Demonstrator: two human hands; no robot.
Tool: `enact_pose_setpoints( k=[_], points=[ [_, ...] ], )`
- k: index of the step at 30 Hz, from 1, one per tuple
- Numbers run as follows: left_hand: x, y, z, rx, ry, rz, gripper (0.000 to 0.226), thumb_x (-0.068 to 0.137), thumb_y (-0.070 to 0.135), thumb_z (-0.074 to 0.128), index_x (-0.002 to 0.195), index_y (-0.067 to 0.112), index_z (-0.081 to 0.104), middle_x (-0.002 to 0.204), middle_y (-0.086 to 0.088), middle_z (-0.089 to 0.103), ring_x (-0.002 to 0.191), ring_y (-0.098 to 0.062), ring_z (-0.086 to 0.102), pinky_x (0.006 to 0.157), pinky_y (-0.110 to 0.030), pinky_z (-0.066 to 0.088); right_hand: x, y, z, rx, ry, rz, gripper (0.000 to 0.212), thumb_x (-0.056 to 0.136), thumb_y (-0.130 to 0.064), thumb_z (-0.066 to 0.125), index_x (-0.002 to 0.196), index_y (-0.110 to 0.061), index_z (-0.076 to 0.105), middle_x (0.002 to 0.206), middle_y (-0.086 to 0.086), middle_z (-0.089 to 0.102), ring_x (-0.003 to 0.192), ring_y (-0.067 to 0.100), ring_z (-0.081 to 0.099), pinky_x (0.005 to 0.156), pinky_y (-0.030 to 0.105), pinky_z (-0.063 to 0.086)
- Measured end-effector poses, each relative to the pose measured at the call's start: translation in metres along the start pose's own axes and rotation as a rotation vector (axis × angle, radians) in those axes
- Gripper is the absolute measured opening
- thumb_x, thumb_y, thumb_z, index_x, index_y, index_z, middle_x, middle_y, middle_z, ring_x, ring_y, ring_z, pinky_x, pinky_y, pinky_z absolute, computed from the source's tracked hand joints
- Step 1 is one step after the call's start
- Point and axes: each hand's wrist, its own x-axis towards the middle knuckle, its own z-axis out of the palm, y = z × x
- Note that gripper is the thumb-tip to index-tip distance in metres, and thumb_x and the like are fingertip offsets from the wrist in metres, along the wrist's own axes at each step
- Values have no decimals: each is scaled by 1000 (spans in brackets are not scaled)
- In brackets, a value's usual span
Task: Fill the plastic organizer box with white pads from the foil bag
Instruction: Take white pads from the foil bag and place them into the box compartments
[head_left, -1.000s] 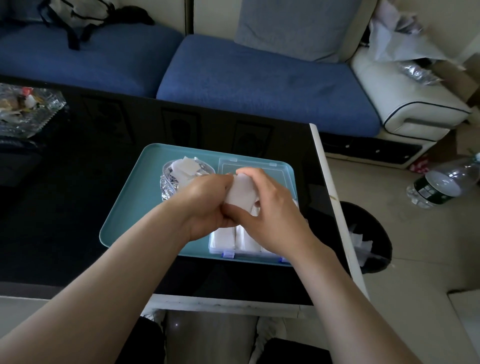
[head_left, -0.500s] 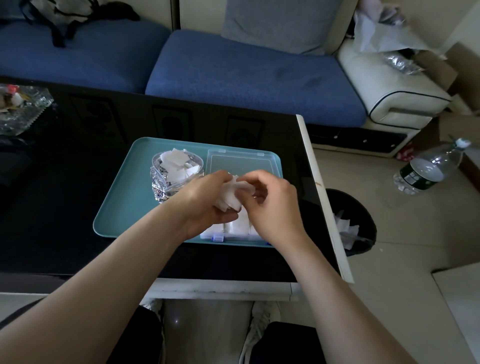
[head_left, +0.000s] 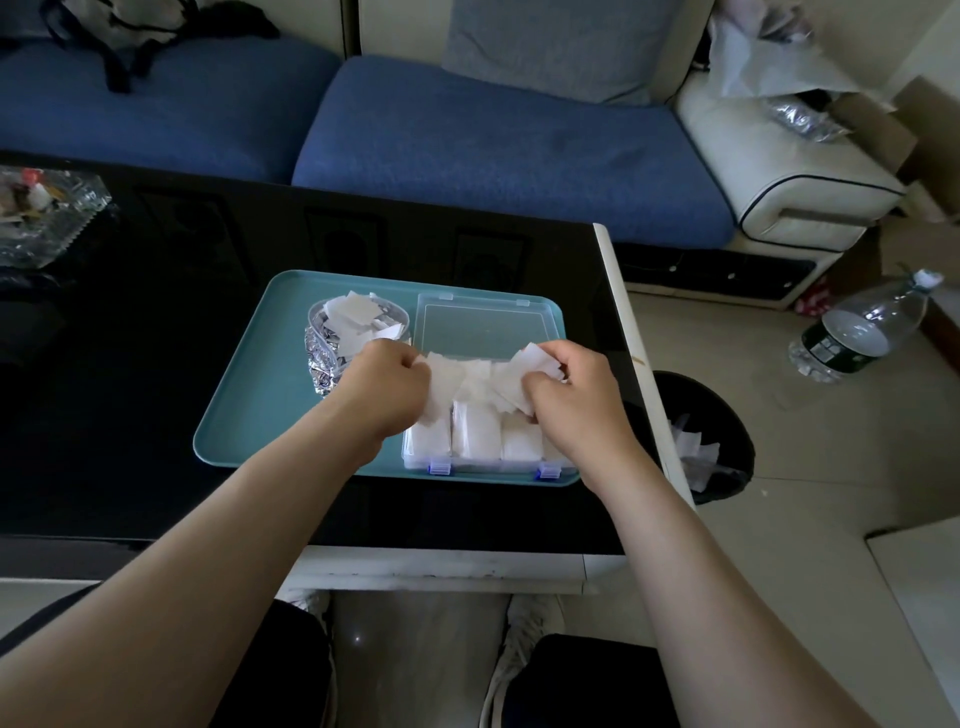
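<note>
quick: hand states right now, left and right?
Left hand: closed, gripping one end of the white pads.
Right hand: closed, gripping the other end.

Single head-worn view, wide-angle, looking forward and steeply down, teal tray (head_left: 244, 410) on the black table (head_left: 130, 338) dead centre, left hand (head_left: 387, 387) and right hand (head_left: 569, 395) at arm's reach over it, blue sofa (head_left: 493, 150) across the top, floor (head_left: 831, 467) off right.

Both hands over plastic organizer box (head_left: 485, 457) on teal tray (head_left: 244, 415), black table (head_left: 156, 322). Left hand (head_left: 387, 387) and right hand (head_left: 574, 395) each grip fanned white pads (head_left: 475, 382) above filled compartments. Foil bag (head_left: 324, 353) of pads beside box; lid (head_left: 483, 325) open behind.
</note>
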Motion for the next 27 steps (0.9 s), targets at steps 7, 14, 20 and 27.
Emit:
enact_pose_setpoints(
  k=[7,14,20,27],
  points=[
    [-3,-4,-1,286,-65,87,20,95,10,59,107,23,66,104,-10,67,79,-29,71,55,-32,50,-1,0,-3,-117,-168,58,32,96,-8,52,117,-21,72,105,-2,72,94,16,69,69,27,54],
    [-5,-3,-3,618,-155,340,63,87,16,67,148,21,49,143,-9,43,137,-32,44,106,-38,41,1,0,6,-249,-238,34,36,99,-8,51,127,-19,70,114,-2,68,99,15,65,79,31,55],
    [-4,-9,-4,886,-314,492,94,76,47,89,155,30,41,144,5,42,134,-24,34,110,-39,41,3,1,5,-256,-198,12,38,95,-11,53,127,-22,71,115,-1,71,93,15,68,71,29,54],
    [4,-12,-6,808,-222,503,81,64,46,98,132,26,59,130,4,59,121,-20,53,100,-38,48,2,-1,1,-321,-191,-32,30,100,-11,54,122,-20,70,114,-4,66,96,9,62,65,21,46]
  ],
)
